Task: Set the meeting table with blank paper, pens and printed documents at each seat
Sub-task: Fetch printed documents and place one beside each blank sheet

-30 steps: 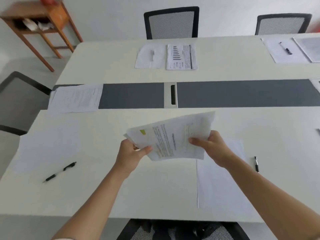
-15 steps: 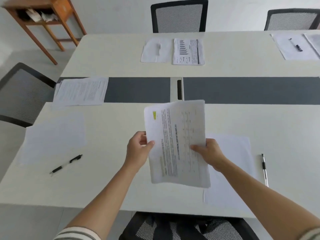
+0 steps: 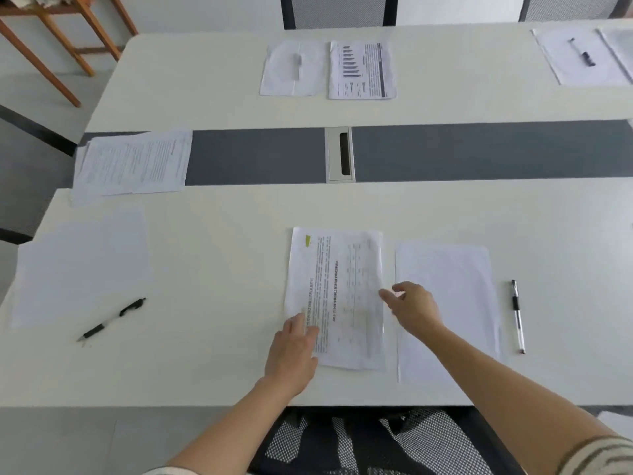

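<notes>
desk [image 3: 219,365]: big and white, with a gray strip across the middle.
printed page [image 3: 337,289]: lies flat on the desk in front of the person, with a small yellow mark at its top left corner.
left hand [image 3: 294,351]: open and flat, fingers resting on the bottom left part of the printed page. it holds nothing.
right hand [image 3: 416,310]: open, fingers loose, fingertips at the right edge of the printed page. it holds nothing.
blank paper [image 3: 455,303]: lies just beside the printed page, on its right. the right arm crosses over it.
pen [image 3: 517,315]: lies straight on the desk, right of the blank paper.
next seat on the left: 1 blank sheet [image 3: 82,265] and 1 black pen [image 3: 111,319] lying slanted below it.
stack of pages [image 3: 133,162]: at the left end of the gray strip.
far side: 1 blank sheet [image 3: 291,68] next to 1 printed sheet with bars [image 3: 361,70].
</notes>
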The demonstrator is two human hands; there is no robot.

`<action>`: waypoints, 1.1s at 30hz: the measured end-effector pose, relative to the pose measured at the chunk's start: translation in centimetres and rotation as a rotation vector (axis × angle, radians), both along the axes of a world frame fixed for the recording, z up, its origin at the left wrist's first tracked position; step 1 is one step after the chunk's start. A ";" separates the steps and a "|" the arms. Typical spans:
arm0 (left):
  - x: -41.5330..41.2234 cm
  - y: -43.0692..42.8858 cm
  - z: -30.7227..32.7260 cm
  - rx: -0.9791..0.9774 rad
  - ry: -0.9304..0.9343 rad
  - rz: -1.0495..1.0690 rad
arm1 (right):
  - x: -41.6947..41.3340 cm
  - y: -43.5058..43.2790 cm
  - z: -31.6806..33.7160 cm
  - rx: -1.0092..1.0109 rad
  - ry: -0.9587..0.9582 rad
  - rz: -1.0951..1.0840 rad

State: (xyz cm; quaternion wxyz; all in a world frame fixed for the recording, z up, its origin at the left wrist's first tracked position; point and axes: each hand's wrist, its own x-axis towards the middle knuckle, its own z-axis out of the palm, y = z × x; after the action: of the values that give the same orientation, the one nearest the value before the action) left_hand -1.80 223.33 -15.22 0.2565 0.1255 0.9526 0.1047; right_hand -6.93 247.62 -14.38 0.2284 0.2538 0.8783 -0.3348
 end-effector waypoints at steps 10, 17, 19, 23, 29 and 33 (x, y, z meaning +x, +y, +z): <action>-0.3 0.6 -1.6 -0.045 0.019 -0.055 | 7.8 6.8 -3.0 0.367 -0.135 0.390; 0.0 1.0 -1.8 -0.059 0.002 -0.054 | 6.4 6.7 -2.9 0.346 -0.118 0.397; -0.1 0.9 -1.8 -0.069 -0.002 -0.060 | 6.4 7.1 -2.8 0.330 -0.123 0.397; -0.3 0.9 -1.8 -0.059 -0.013 -0.060 | 5.8 10.2 -1.9 0.368 0.175 0.069; -0.2 1.1 -1.7 -0.077 -0.023 -0.060 | 6.5 18.0 -2.3 0.308 -0.067 -0.484; -0.2 1.3 -1.6 -0.070 -0.037 -0.042 | 5.8 18.2 -1.9 0.237 -0.046 -0.493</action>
State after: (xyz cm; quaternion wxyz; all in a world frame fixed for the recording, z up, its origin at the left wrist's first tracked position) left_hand -2.01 224.63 -16.80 0.2803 0.1344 0.9480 0.0680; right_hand -1.15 265.79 -16.30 0.1286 0.4922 0.8178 -0.2691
